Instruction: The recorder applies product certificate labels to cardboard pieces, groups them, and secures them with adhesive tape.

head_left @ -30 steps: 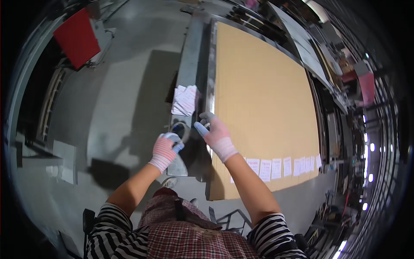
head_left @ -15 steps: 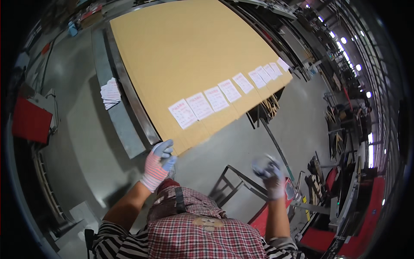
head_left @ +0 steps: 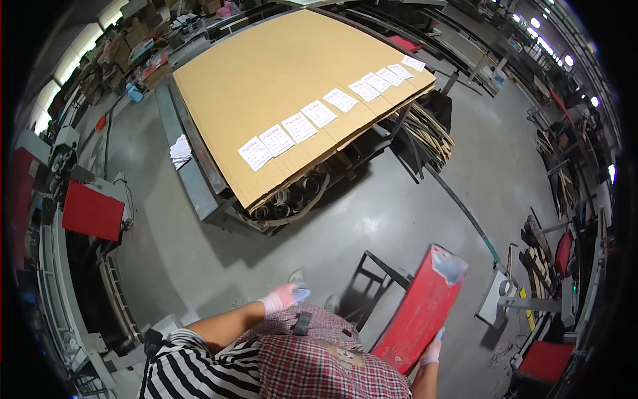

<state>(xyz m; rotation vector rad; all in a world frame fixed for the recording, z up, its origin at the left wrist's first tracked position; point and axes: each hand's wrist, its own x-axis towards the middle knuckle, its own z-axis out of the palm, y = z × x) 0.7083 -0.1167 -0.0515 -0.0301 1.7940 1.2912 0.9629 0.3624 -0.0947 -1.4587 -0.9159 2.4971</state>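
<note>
Touching the red seat (head_left: 422,309) beside the apron (head_left: 299,356), the right hand (head_left: 432,350), clamped or not, I can't tell! Left hand (head_left: 284,297): loosely apart, empty. Across the cardboard (head_left: 266,73), one row of slips (head_left: 319,114) is down; a stack (head_left: 180,151) sits unlaid alongside.

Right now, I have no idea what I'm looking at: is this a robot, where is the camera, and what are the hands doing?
There is no robot here: a person works with two gloved hands. The wide, bent view comes from a camera on the person's head, looking down. A big cardboard sheet lies on a table, with a row of slips along its near edge. A pile of papers sits to its left. The left hand is in front of the apron, with nothing visible in it. The right hand is at the side of a red bench; its grip is partly hidden.
</note>
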